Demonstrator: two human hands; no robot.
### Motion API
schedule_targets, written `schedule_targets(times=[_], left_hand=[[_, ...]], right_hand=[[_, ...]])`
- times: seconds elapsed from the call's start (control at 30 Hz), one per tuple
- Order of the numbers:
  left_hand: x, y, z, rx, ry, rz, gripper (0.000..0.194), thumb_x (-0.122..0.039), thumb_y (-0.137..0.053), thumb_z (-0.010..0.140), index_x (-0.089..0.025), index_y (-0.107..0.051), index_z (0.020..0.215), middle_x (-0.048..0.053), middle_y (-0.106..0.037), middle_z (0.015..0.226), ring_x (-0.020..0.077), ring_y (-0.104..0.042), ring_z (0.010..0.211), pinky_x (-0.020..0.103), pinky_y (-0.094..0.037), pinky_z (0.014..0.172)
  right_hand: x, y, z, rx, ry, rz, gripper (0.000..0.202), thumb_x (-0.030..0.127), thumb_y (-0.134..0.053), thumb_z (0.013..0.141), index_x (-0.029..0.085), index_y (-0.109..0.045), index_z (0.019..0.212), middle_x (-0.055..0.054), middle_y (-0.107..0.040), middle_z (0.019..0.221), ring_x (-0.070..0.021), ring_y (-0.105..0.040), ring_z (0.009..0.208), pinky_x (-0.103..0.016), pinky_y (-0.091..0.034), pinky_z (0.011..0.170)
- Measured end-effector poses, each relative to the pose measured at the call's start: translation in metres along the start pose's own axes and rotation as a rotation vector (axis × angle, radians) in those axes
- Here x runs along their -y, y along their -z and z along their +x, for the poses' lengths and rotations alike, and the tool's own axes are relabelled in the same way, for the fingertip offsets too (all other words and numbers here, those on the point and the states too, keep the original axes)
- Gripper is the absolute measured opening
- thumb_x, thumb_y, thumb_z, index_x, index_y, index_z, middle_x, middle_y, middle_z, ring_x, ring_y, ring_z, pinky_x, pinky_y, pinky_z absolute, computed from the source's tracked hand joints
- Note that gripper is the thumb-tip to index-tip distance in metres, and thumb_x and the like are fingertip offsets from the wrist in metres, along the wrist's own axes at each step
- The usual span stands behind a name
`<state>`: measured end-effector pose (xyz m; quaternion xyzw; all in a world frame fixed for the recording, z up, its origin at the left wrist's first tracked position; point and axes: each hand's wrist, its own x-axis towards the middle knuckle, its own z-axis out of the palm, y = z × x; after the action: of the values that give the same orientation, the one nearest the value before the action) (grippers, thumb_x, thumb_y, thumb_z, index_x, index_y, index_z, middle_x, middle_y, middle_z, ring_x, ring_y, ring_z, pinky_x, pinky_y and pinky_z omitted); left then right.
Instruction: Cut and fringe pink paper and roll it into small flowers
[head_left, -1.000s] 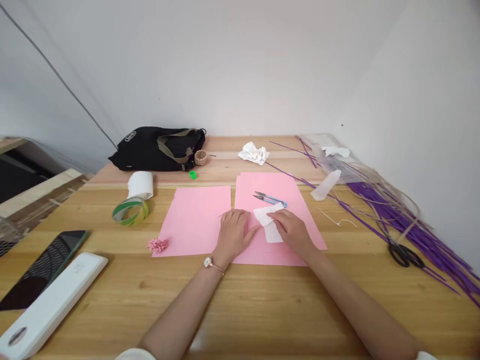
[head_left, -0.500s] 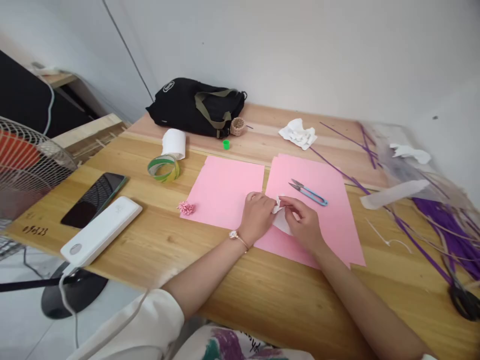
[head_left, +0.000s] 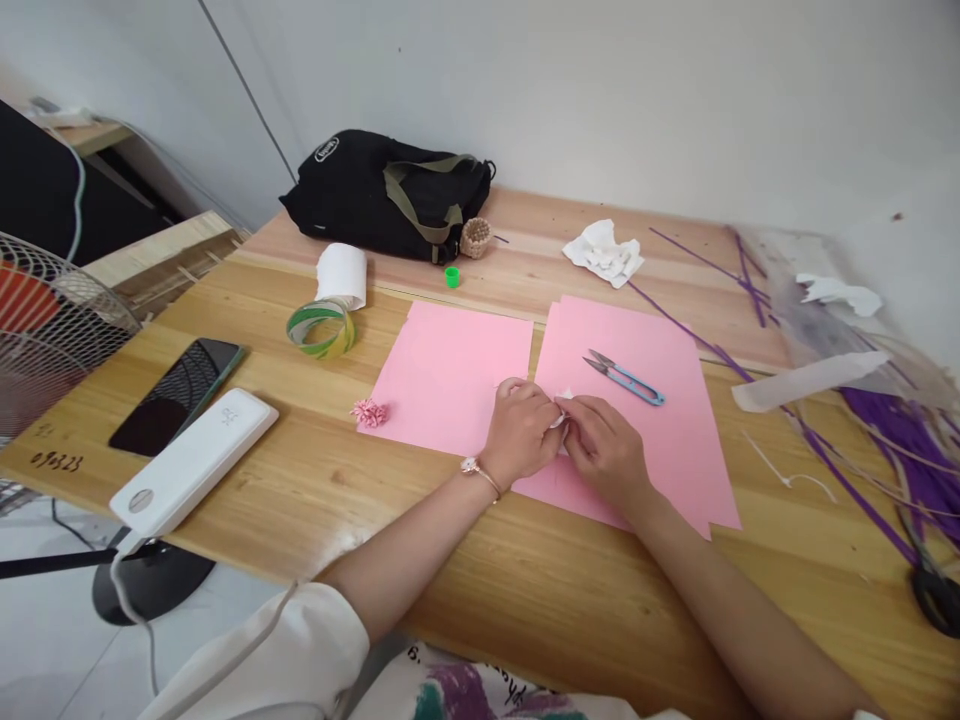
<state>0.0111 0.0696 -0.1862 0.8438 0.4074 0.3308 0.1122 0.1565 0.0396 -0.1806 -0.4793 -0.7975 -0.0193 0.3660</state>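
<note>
A small piece of white tissue (head_left: 564,396) is pinched between my two hands, mostly hidden by the fingers. My left hand (head_left: 523,428) is closed on its left side, and my right hand (head_left: 606,447) grips it from the right. Both hands are over the pink sheets, near the front edge of the right-hand sheet (head_left: 675,450). Blue-handled thread snips (head_left: 626,378) lie on that sheet beyond my right hand. A pink tufted flower (head_left: 370,412) rests on the corner of the left pink sheet (head_left: 450,370).
Behind are a black bag (head_left: 375,195), a woven cup (head_left: 475,238), a green cap (head_left: 451,277) and crumpled tissue (head_left: 604,254). Left stand a paper roll (head_left: 342,275), tape (head_left: 321,330), a phone (head_left: 176,397) and a power bank (head_left: 195,462). Purple strips and black scissors (head_left: 936,600) lie right.
My hands have closed in around the tissue, and the white flap that hung below it is now mostly covered. The camera view has shifted slightly.
</note>
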Motion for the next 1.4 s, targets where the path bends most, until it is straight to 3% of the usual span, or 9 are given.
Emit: schedule_targets(times=[0.13,0.27,0.43,0.57,0.73,1.0,1.1,1.23,1.4], left_hand=[[-0.002,0.006,0.003,0.064,0.072,-0.050,0.016,-0.017,-0.045,0.082,-0.020,-0.053,0.069,0.002,-0.062,0.072,0.0188,-0.055,0.082,0.039,-0.036,0.085],[-0.004,0.008,0.004,0.131,0.097,-0.095,0.015,-0.019,-0.042,0.085,-0.020,-0.055,0.090,0.005,-0.063,0.088,0.0203,-0.056,0.089,0.040,-0.037,0.087],[-0.001,0.005,0.003,0.033,0.168,-0.009,0.042,-0.013,-0.048,0.075,-0.018,-0.048,0.116,0.012,-0.058,0.114,0.0257,-0.050,0.111,0.045,-0.037,0.094],[0.004,-0.002,0.001,-0.017,0.260,0.160,0.038,-0.008,-0.047,0.073,-0.015,-0.053,0.111,0.018,-0.050,0.128,0.0321,-0.040,0.124,0.052,-0.035,0.098],[0.006,-0.005,0.000,0.014,0.308,0.226,0.025,-0.014,-0.047,0.079,-0.014,-0.058,0.101,0.019,-0.052,0.126,0.0334,-0.044,0.121,0.053,-0.036,0.098],[0.004,0.000,0.001,0.038,0.288,0.207,0.027,-0.011,-0.043,0.081,-0.015,-0.054,0.105,0.014,-0.058,0.110,0.0285,-0.050,0.104,0.045,-0.043,0.085],[0.008,-0.001,0.000,0.039,0.257,0.220,0.028,-0.009,-0.036,0.084,-0.016,-0.055,0.103,0.014,-0.060,0.101,0.0268,-0.053,0.093,0.042,-0.044,0.076],[0.013,-0.001,0.001,0.008,0.238,0.239,0.028,-0.012,-0.034,0.087,-0.017,-0.057,0.101,0.010,-0.061,0.082,0.0243,-0.055,0.080,0.039,-0.044,0.071],[0.016,0.001,0.000,-0.102,0.235,0.228,0.027,-0.020,-0.046,0.084,-0.014,-0.054,0.109,0.016,-0.060,0.107,0.0281,-0.053,0.103,0.045,-0.043,0.087]], right_hand=[[0.000,-0.001,-0.003,0.098,-0.141,0.009,0.035,0.016,-0.040,0.088,0.022,-0.061,0.115,-0.009,-0.067,0.094,-0.0204,-0.063,0.089,-0.035,-0.053,0.080],[-0.005,0.003,-0.002,0.061,-0.220,-0.038,0.030,0.020,-0.042,0.089,0.023,-0.065,0.107,-0.009,-0.066,0.090,-0.0214,-0.061,0.087,-0.036,-0.050,0.081],[-0.023,0.021,0.004,-0.022,-0.454,-0.308,0.030,0.014,-0.043,0.082,0.022,-0.069,0.096,-0.009,-0.059,0.087,-0.0230,-0.055,0.084,-0.037,-0.046,0.075],[-0.038,0.037,-0.001,0.081,-0.541,-0.491,0.034,0.010,-0.045,0.072,0.017,-0.067,0.096,-0.012,-0.057,0.098,-0.0259,-0.052,0.087,-0.041,-0.044,0.076],[-0.036,0.057,-0.019,0.236,-0.551,-0.634,0.030,0.021,-0.050,0.072,0.013,-0.062,0.099,-0.016,-0.057,0.108,-0.0311,-0.051,0.097,-0.046,-0.042,0.081],[-0.029,0.080,-0.022,0.087,-0.559,-0.642,0.033,0.032,-0.047,0.082,0.016,-0.056,0.110,-0.016,-0.057,0.113,-0.0314,-0.052,0.103,-0.045,-0.042,0.085],[-0.032,0.076,-0.026,0.273,-0.548,-0.548,0.027,0.025,-0.049,0.081,0.018,-0.060,0.104,-0.012,-0.062,0.099,-0.0273,-0.058,0.090,-0.038,-0.045,0.074],[-0.036,0.088,-0.033,0.485,-0.704,-0.521,0.018,0.016,-0.048,0.081,0.020,-0.065,0.083,-0.009,-0.063,0.083,-0.0231,-0.060,0.075,-0.032,-0.039,0.058],[-0.041,0.125,-0.039,0.265,-0.817,-0.785,0.027,0.009,-0.048,0.076,0.013,-0.062,0.099,-0.019,-0.062,0.091,-0.0318,-0.059,0.087,-0.039,-0.041,0.067]])
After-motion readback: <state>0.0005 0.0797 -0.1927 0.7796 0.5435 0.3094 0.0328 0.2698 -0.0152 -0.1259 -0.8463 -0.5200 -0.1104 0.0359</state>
